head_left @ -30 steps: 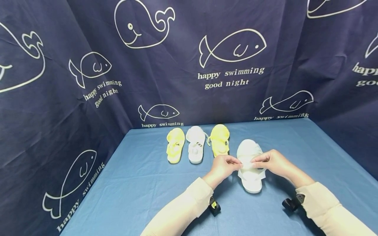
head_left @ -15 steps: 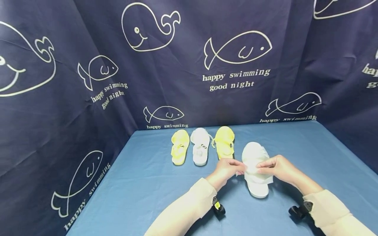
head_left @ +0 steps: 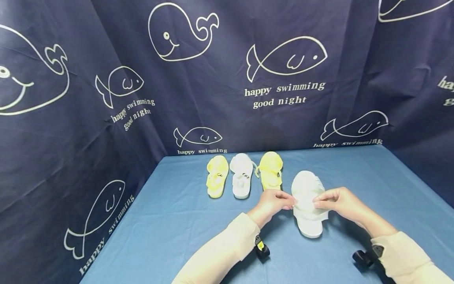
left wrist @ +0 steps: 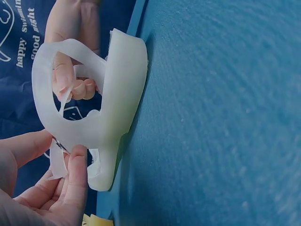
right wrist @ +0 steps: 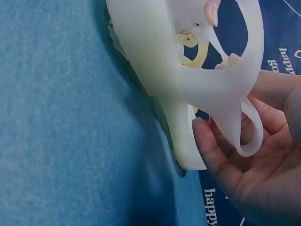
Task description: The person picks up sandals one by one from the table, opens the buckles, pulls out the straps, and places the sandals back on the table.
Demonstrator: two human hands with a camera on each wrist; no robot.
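A white sandal [head_left: 309, 228] stands on the blue cloth, its heel end towards me. My left hand [head_left: 271, 205] is at the sandal's left side, and in the left wrist view its thumb and fingers pinch a strap end [left wrist: 57, 162] beside a small dark metal buckle piece. On the other side is my right hand [head_left: 340, 203], thumb and index finger close together on the strap. A looped strap [right wrist: 254, 132] hangs by the right fingers in the right wrist view. The sandal's bands partly hide the fingertips.
Left of the white sandal, a yellow sandal [head_left: 271, 167], another white sandal [head_left: 242, 185] and a second yellow sandal [head_left: 217, 177] stand in a row on the blue tablecloth [head_left: 177, 221]. A dark blue curtain [head_left: 227, 94] with fish prints hangs behind.
The head view has shifted a little. My right hand has moved slightly to the right over the sandal, while my left hand stays at its left side.
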